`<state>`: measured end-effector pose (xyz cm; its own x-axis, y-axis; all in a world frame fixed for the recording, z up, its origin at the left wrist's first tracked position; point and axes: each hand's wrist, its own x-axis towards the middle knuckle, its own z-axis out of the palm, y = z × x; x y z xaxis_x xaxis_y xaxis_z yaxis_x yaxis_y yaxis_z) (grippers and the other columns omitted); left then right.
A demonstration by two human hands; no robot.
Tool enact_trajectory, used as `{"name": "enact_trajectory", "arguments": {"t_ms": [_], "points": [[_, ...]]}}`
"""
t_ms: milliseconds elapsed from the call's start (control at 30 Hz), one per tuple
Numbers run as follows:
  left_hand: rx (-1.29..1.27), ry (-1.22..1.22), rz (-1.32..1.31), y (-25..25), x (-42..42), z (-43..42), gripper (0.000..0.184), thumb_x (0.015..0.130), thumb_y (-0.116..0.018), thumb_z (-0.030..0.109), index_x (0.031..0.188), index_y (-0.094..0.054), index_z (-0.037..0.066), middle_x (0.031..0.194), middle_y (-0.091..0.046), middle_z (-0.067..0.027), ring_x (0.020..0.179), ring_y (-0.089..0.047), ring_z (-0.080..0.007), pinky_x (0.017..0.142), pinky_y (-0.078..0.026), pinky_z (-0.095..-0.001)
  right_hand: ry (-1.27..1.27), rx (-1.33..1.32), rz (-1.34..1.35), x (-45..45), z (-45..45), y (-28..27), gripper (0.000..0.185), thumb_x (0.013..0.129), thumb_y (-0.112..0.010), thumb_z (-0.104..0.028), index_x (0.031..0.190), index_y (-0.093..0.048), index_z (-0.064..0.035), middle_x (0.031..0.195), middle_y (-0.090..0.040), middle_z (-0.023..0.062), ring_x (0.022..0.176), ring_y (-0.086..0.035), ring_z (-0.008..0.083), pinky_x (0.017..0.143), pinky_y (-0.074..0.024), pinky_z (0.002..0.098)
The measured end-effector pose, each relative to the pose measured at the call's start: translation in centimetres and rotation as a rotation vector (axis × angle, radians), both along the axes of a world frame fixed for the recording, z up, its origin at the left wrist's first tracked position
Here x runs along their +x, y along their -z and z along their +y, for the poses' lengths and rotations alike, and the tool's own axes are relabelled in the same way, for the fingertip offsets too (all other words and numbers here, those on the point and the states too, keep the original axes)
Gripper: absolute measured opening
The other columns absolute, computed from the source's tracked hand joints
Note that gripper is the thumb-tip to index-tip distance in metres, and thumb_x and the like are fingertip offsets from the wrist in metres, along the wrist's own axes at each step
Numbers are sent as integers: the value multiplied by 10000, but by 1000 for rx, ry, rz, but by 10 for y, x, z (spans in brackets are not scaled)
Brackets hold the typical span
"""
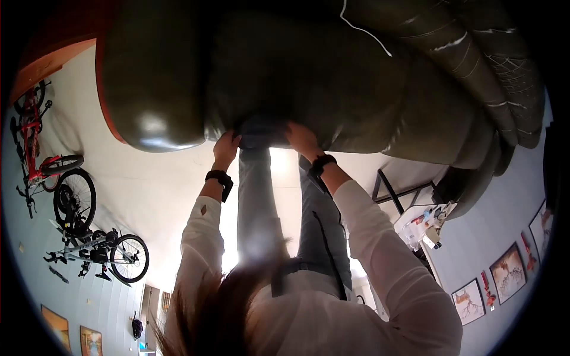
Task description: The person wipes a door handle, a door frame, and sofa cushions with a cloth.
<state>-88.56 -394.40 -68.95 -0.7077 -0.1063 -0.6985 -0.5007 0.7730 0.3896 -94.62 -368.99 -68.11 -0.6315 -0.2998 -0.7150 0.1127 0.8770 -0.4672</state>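
Note:
A dark blue, folded cloth-like thing lies at the front edge of a dark leather sofa. Deep shade hides its upper part, so its kind is unclear. My left hand is closed at its left side, fingers curled inward. At the right side, my right hand is closed on it, with the fingertips partly lost in shadow. Both wrists carry black bands, the left band and the right band. Below the cloth my legs in grey trousers stand against the sofa front.
A white cord lies on the sofa. To the left are a red bicycle and a grey bicycle. A white table with small items stands to the right. Framed pictures hang on the wall.

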Motion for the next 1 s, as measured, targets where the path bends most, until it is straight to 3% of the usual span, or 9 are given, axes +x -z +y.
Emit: {"name": "enact_trajectory", "arguments": {"t_ms": [133,267,367,500,667,733,833,1000], "points": [[-52,342,31,-2,-45,62,251,812,-528,309,942,-544,95,866,-602,-137,803,-583,-318,659,-473,-425,71,160,-33,-3,66,-22,295,839,-444,-329,951,-561,-82,911,-600,168,847,-561,359,711,-458,454],[-18,412,80,-8,-86,138,232,805,-533,289,937,-553,99,875,-601,-127,801,-586,-316,651,-476,-424,89,285,-20,-4,142,-15,307,828,-456,-330,935,-563,-62,924,-599,170,850,-561,361,717,-460,458],[17,478,125,-8,-119,191,223,802,-531,280,926,-562,97,879,-601,-127,795,-587,-315,649,-479,-422,344,262,178,5,193,1,287,816,-477,-313,903,-560,-53,911,-598,178,839,-563,366,709,-461,467],[65,513,139,-10,-132,267,247,796,-543,287,938,-565,87,895,-602,-129,806,-585,-320,661,-480,-422,399,450,3,10,253,4,280,805,-495,-293,895,-540,-32,837,-587,216,807,-560,388,702,-462,464],[177,616,116,-14,-126,349,249,802,-525,288,942,-573,88,915,-607,-131,813,-588,-315,671,-480,-420,637,412,-78,45,324,0,313,797,-502,-334,931,-549,-56,867,-606,207,835,-575,367,695,-455,447],[211,680,197,-13,-111,372,213,798,-534,268,906,-583,91,863,-615,-121,780,-595,-295,641,-481,-405,713,439,-92,71,348,7,311,803,-506,-350,934,-562,-73,768,-623,157,748,-605,311,652,-465,418],[216,791,-14,-20,-101,390,276,816,-477,299,959,-573,83,942,-605,-145,854,-580,-329,722,-475,-420,771,427,-108,97,365,8,284,814,-508,-338,919,-569,-81,657,-620,108,620,-617,250,584,-470,383],[248,874,-53,-7,-73,373,276,808,-488,286,941,-556,54,926,-603,-153,861,-572,-329,720,-459,-432,776,290,-74,128,353,12,250,824,-510,-303,885,-560,-65,616,-601,88,553,-595,214,546,-470,352]]}}
